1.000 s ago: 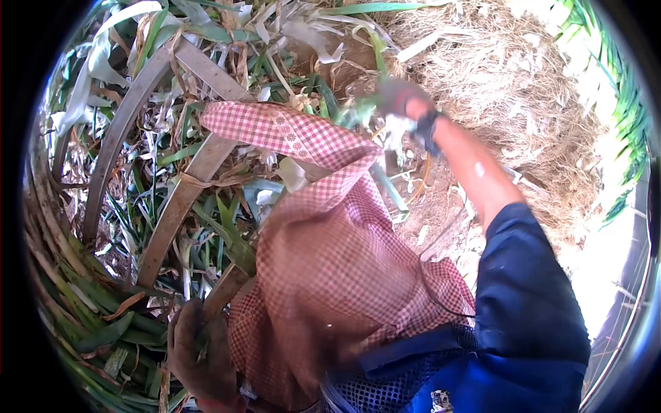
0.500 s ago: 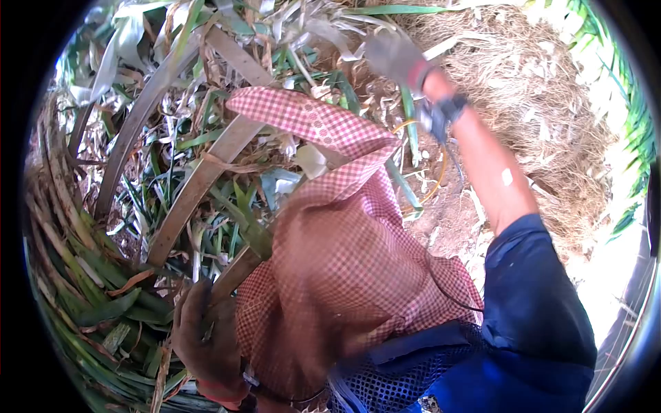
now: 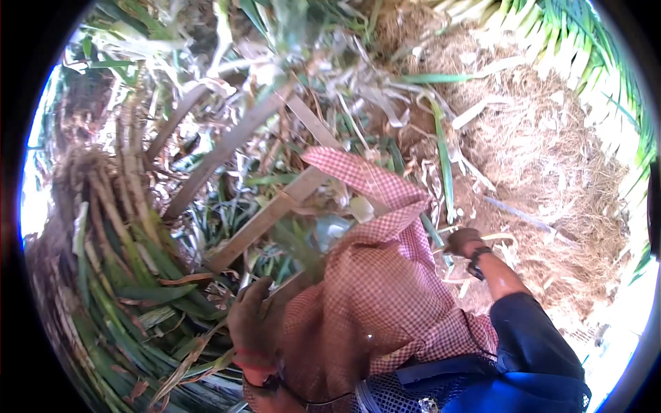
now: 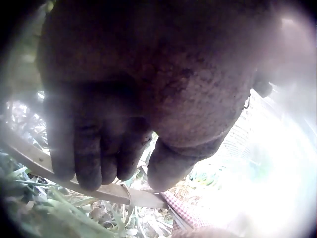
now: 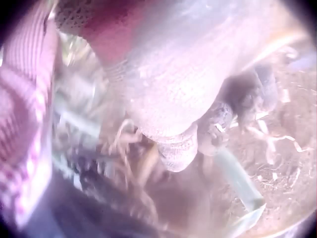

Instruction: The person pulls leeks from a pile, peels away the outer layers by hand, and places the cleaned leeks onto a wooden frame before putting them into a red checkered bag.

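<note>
My left hand (image 3: 255, 320), in a dark soiled glove, is beside the checked cloth (image 3: 392, 268) over my lap. Its fingers hang loosely, touching or close over a flat curved strip (image 3: 237, 251); in the left wrist view the fingers (image 4: 89, 158) hold nothing visible. My right hand (image 3: 465, 242), gloved too, is low over the soil right of the cloth. Its thumb (image 5: 178, 153) and fingers are bent, close to a pale green leaf (image 5: 240, 178). I cannot tell whether they hold it.
Long green-stalked plants (image 3: 138, 296) are heaped at left. Leaf scraps (image 3: 213, 199) lie around and under the flat strips. Dry roots (image 3: 537, 138) cover the ground at right, and a row of white-and-green stalks (image 3: 585, 62) lines the far right edge.
My right hand has come back from the far scraps, down toward me beside the cloth. The left hand stays near the strip; the view has shifted left.
</note>
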Motion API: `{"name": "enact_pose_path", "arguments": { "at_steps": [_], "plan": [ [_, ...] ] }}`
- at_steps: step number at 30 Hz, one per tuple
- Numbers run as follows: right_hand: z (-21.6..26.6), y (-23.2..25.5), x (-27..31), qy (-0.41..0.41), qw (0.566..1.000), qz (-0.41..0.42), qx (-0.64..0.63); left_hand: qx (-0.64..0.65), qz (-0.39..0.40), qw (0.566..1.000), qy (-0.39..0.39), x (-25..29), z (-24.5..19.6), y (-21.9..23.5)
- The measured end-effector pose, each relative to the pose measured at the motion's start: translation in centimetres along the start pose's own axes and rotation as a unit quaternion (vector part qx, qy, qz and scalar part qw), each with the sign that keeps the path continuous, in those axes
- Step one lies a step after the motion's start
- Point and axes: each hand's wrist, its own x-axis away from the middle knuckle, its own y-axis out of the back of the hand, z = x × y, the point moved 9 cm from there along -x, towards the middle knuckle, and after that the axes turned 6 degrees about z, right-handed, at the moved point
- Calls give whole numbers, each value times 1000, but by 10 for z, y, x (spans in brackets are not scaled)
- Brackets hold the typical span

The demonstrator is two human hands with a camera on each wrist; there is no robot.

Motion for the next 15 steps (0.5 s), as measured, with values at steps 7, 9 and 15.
{"name": "enact_pose_path", "arguments": {
  "at_steps": [7, 9, 15],
  "plan": [
    [-75, 83, 136, -17, 969, -162, -188, 53, -52, 997, -26, 44, -12, 6],
    [-64, 73, 157, -52, 966, -140, -212, 71, -68, 995, -18, 69, -20, 4],
    [-10, 52, 179, 26, 951, -221, -216, 110, -106, 986, -61, 159, -46, -3]
  ]
}}
